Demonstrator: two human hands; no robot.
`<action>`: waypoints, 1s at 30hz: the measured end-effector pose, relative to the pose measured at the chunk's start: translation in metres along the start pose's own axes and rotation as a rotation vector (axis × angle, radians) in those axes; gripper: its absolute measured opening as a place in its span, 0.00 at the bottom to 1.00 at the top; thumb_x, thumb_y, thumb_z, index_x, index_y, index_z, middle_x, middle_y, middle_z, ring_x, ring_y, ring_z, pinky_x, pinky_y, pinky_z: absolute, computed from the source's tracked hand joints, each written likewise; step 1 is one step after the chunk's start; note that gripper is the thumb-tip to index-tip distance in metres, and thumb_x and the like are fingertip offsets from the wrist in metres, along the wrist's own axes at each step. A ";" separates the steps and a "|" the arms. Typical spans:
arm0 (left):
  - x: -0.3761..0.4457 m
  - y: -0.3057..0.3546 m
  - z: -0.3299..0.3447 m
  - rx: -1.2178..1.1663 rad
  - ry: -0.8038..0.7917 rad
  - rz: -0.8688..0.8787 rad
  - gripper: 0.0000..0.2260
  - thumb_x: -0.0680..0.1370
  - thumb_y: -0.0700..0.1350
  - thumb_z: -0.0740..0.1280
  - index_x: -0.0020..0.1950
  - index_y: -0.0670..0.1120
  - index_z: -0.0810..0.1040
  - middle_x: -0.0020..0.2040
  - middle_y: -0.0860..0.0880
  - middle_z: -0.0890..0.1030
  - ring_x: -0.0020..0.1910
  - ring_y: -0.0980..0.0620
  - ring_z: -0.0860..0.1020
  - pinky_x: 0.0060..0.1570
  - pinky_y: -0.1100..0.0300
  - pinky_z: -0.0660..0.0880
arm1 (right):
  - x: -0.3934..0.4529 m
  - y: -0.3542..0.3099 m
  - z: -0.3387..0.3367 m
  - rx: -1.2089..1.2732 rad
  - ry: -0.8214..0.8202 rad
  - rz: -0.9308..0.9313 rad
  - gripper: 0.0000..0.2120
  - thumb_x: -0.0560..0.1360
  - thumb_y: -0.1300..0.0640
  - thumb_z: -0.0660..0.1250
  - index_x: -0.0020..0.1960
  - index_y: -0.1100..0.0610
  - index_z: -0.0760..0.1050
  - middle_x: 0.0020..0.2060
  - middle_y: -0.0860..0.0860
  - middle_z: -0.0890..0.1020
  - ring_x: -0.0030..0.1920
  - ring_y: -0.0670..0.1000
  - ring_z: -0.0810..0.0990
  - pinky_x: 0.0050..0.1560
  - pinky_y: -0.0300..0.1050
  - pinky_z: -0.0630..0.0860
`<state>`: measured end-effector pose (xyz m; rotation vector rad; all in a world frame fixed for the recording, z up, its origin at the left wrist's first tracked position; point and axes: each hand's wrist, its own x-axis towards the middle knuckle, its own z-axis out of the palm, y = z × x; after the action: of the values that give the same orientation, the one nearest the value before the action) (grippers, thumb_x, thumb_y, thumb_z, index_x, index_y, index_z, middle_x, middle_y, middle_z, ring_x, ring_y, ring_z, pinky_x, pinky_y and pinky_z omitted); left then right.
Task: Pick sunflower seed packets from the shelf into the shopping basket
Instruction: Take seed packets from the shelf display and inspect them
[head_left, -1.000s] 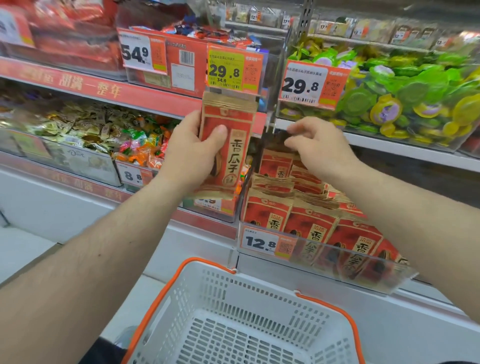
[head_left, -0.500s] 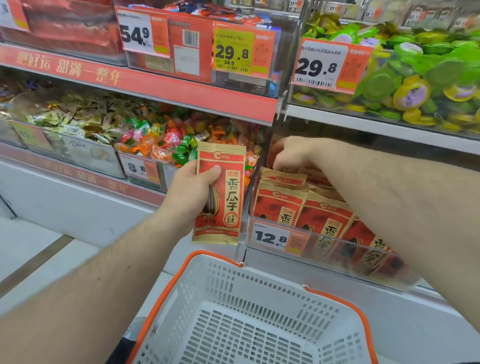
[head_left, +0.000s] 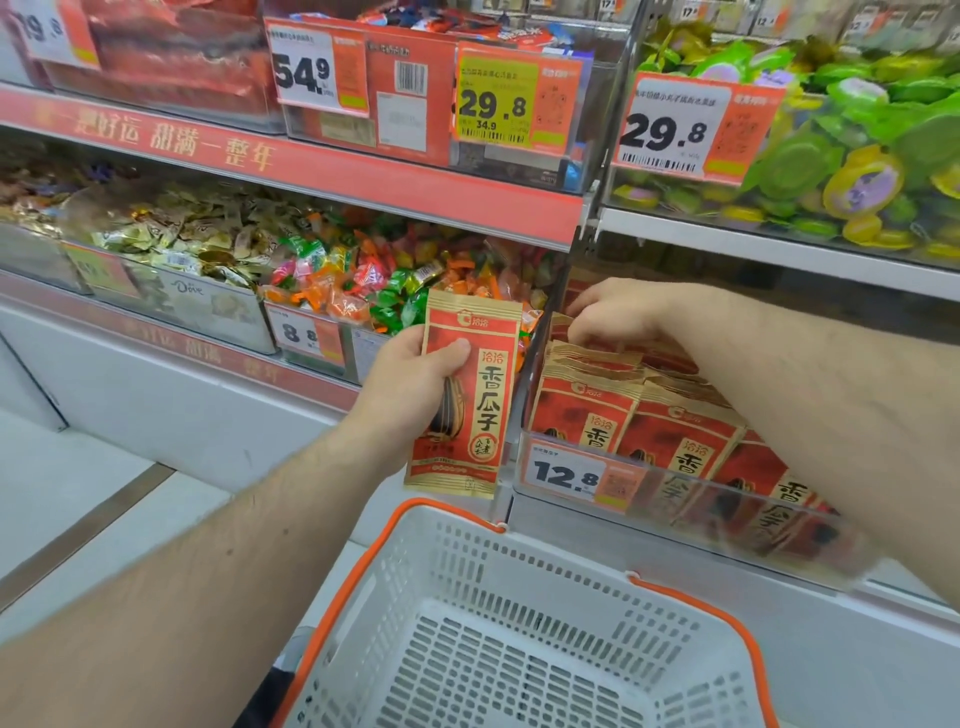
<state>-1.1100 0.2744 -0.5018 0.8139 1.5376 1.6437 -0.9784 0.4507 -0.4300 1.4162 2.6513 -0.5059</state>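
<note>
My left hand (head_left: 410, 384) grips a red and gold sunflower seed packet (head_left: 480, 410) upright, just above the far rim of the white shopping basket (head_left: 467, 561) with its orange edge. Further right, my right hand (head_left: 623, 312) reaches into the clear shelf bin (head_left: 675, 499) of stacked sunflower seed packets (head_left: 649, 421), its curled fingers on the tops of the rear packets. Whether it pinches one is hidden. The basket interior shows no items.
Left of the seed bin sit bins of mixed wrapped candies (head_left: 395, 280) and gold-wrapped chocolates (head_left: 182, 239). Above, a shelf carries green and yellow jelly cups (head_left: 857, 156) and red boxes. Price tags (head_left: 566, 475) hang on bin fronts. Pale floor lies at left.
My left hand has brought the packet down from in front of the upper shelf to just above the basket rim. My right hand has sunk deeper into the rear of the seed bin.
</note>
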 end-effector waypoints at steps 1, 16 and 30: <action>-0.001 0.000 0.000 0.004 -0.003 0.000 0.06 0.83 0.44 0.62 0.57 0.48 0.78 0.45 0.49 0.87 0.44 0.49 0.86 0.47 0.50 0.81 | -0.004 -0.001 0.001 -0.003 0.029 -0.009 0.22 0.71 0.50 0.68 0.64 0.53 0.77 0.60 0.52 0.79 0.53 0.52 0.80 0.61 0.56 0.77; -0.032 0.013 0.002 -0.327 -0.047 -0.011 0.07 0.83 0.42 0.61 0.53 0.45 0.79 0.43 0.46 0.86 0.40 0.48 0.85 0.39 0.55 0.81 | -0.080 -0.060 0.059 0.574 0.686 -0.320 0.09 0.74 0.52 0.71 0.53 0.52 0.77 0.43 0.44 0.80 0.43 0.43 0.77 0.44 0.37 0.73; -0.031 -0.007 -0.034 0.097 -0.341 -0.047 0.18 0.73 0.49 0.67 0.55 0.38 0.84 0.50 0.40 0.86 0.46 0.47 0.83 0.46 0.56 0.83 | -0.103 -0.018 0.116 1.013 0.258 -0.238 0.11 0.81 0.58 0.63 0.46 0.63 0.80 0.21 0.46 0.73 0.21 0.42 0.69 0.23 0.35 0.65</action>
<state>-1.1212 0.2303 -0.5101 1.0427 1.3898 1.3240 -0.9439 0.3212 -0.5107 1.3607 2.8765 -2.0220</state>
